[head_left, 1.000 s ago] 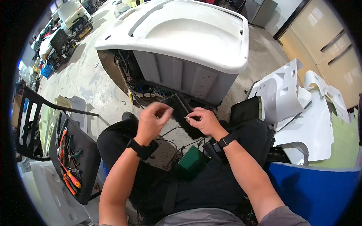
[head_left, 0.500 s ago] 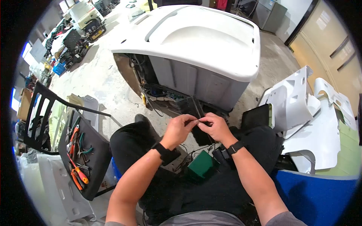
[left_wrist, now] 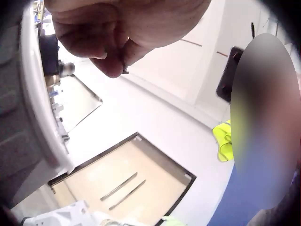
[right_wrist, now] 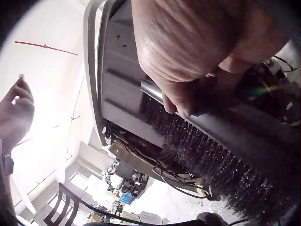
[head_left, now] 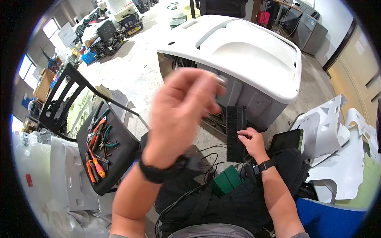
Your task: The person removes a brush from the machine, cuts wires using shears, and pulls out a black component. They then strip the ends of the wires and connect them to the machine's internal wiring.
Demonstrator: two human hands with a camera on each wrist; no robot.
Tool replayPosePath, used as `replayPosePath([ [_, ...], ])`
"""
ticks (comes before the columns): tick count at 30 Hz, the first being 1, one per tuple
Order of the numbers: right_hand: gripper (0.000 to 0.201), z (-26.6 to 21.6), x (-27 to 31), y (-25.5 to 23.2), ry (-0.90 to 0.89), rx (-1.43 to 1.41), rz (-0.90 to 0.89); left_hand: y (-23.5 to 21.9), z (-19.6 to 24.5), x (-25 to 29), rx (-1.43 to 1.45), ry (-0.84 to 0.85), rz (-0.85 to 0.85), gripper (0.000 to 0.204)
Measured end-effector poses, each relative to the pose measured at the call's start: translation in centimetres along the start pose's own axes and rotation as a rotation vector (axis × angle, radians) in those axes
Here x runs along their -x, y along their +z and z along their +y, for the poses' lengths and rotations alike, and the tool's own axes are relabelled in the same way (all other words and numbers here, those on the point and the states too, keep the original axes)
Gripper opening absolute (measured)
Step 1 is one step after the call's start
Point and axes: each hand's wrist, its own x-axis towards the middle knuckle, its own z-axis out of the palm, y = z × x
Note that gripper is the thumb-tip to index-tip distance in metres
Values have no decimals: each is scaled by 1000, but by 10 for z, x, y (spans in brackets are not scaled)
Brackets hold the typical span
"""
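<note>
Filling the middle of your head view is the machine (head_left: 258, 51), with its white top over a grey side. The white panels (head_left: 319, 123) stand and lie together off to your right, and the chair (head_left: 126, 152) is to your left, tools lying on its dark seat. The blue panel (head_left: 325, 218) curves across the lower right, nearest you.

Next in size comes the brush (head_left: 234, 139), a long black strip in front of the machine's grey side, its length running away from you. Dark bristles line it along a smooth bar, as your right wrist view shows. Whether its far end touches the machine, you cannot tell from here.

Your left hand (head_left: 178, 107) is held up well apart from the brush, close to the head camera and blurred, hiding part of the machine. Its fingers are curled in, thumb and fingertips nearly together on something little. Your right hand (head_left: 254, 143) is at the side of the brush, fingers bent, the thumb and fingertips pinching its edge with next to no gap. A dark band circles each wrist.

The green box (head_left: 228, 180) sits tilted on your side of the brush, near your lap. On the chair lies a screwdriver (head_left: 98, 168) with a red and yellow handle. Smallest is the shiny piece (head_left: 220, 80) at your left fingertips; blur hides its exact shape.
</note>
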Motion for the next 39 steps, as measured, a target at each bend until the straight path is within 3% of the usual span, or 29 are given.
replayPosePath([
  [2,12,-5,0,1,11,-12,-7,-26,30,7,-18,133,152,19],
  [5,12,-12,-1,1,-16,8,-18,-83,46,36,-36,168,405,21],
  [6,12,-12,-2,2,-34,4,-15,-103,45,48,12,181,410,20],
  [9,13,-13,-3,6,-37,-14,-23,-158,21,94,11,92,635,18],
  [12,13,-14,-4,9,-21,-17,-53,-184,-14,141,76,-56,831,16],
  [14,14,-14,-4,10,-39,-7,-63,-207,-58,174,197,-269,959,12],
  [15,14,-14,-5,12,-64,-10,-73,-216,-79,189,258,-392,967,11],
  [16,15,-21,-4,13,-60,42,-60,-242,-114,214,418,-512,870,13],
  [20,15,-9,-7,19,-31,-1,-77,-265,-202,260,719,-702,936,16],
  [21,15,-10,-7,19,-10,-10,-86,-268,-225,268,671,-677,1113,15],
  [25,13,-11,-4,22,5,-33,-110,-280,-265,284,595,-766,1290,18],
  [27,13,-16,-1,23,17,-22,-107,-305,-300,305,630,-681,1192,22],
  [29,13,-19,2,24,61,-36,-116,-315,-314,298,649,-608,1364,25],
  [30,13,-18,2,24,71,-17,-116,-311,-302,287,729,-548,1364,27],
  [31,14,-17,3,24,82,2,-115,-318,-304,286,752,-660,1343,30],
  [33,14,-19,3,29,74,25,-127,-325,-302,290,690,-766,1025,25],
  [35,16,-28,3,27,33,150,-140,-344,-320,298,802,-790,790,17],
  [39,16,-17,1,31,117,23,-118,-283,-242,249,643,-850,935,10],
])
